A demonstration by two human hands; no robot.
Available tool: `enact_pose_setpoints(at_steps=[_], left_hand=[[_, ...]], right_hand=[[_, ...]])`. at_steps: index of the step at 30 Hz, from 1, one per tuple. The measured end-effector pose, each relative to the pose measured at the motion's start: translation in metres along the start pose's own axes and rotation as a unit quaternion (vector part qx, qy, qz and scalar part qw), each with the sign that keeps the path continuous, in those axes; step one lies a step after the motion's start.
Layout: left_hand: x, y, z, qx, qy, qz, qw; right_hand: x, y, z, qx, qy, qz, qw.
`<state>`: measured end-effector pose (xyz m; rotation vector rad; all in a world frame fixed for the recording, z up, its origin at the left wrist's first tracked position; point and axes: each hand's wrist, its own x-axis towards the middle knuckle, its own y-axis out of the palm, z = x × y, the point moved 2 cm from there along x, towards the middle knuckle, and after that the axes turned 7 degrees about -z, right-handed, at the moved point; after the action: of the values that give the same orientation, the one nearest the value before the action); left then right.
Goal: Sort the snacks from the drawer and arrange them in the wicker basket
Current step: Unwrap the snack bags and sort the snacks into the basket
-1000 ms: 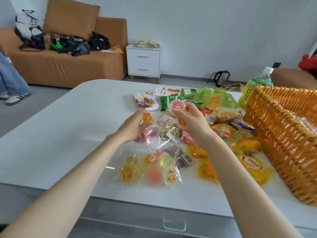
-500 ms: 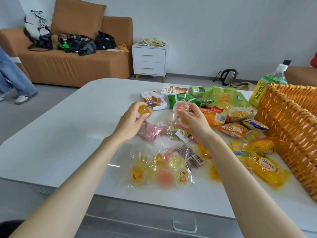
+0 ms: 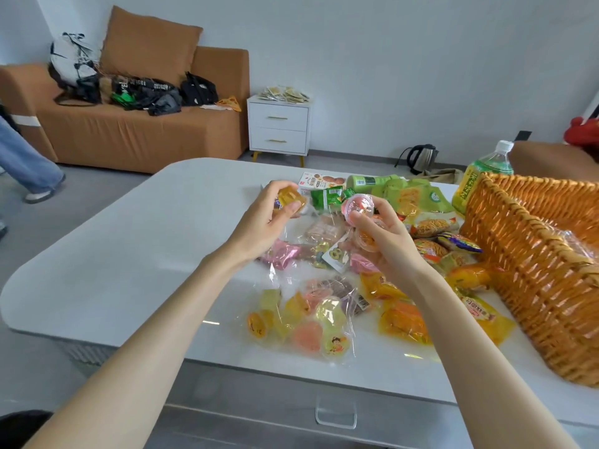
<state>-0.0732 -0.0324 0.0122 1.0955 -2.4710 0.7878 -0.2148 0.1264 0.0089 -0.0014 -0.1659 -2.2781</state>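
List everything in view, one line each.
wicker basket: one, orange-brown, table's right side
bag of jelly cups: one, clear, table's near edge
snack packets: many, mixed colours, mid-table
drink bottle: one, green, behind basket
table: one, white, foreground
sofa: one, brown, back left
nightstand: one, white, beside sofa
kettle: one, steel, floor
amber jelly cup: one, amber, left hand
pink jelly cup: one, pink, right hand
left hand: one, gripping amber jelly cup
right hand: one, pinching pink jelly cup

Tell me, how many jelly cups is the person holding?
3: a yellow cup in the left hand, a pink cup and an orange cup under it in the right hand. More may be hidden from view.
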Motion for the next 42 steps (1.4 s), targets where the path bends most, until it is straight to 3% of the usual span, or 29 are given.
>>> enact_pose_setpoints(at_steps=[7,13,26,33,38,42], left_hand=[[0.002,0.012,-0.022,-0.032,0.011,-0.026,0.999],[0.011,0.025,-0.035,0.039,0.076,-0.060,0.995],[0.001,0.051,-0.045,0.164,0.160,-0.066,0.971],[-0.009,0.052,-0.057,0.106,0.158,-0.075,0.979],[-0.023,0.029,-0.065,0.148,0.224,-0.069,0.961],[-0.031,0.025,-0.065,0.260,0.259,-0.028,0.930]], right_hand=[[-0.013,-0.008,0.016,0.021,-0.052,0.002,0.998],[-0.008,-0.008,0.029,0.094,-0.083,-0.028,0.992],[-0.020,-0.026,0.029,-0.010,-0.114,-0.088,0.989],[-0.023,-0.041,0.024,-0.015,-0.114,-0.140,0.983],[-0.023,-0.040,0.026,-0.019,-0.130,-0.154,0.979],[-0.026,-0.033,0.026,-0.034,-0.156,-0.147,0.976]])
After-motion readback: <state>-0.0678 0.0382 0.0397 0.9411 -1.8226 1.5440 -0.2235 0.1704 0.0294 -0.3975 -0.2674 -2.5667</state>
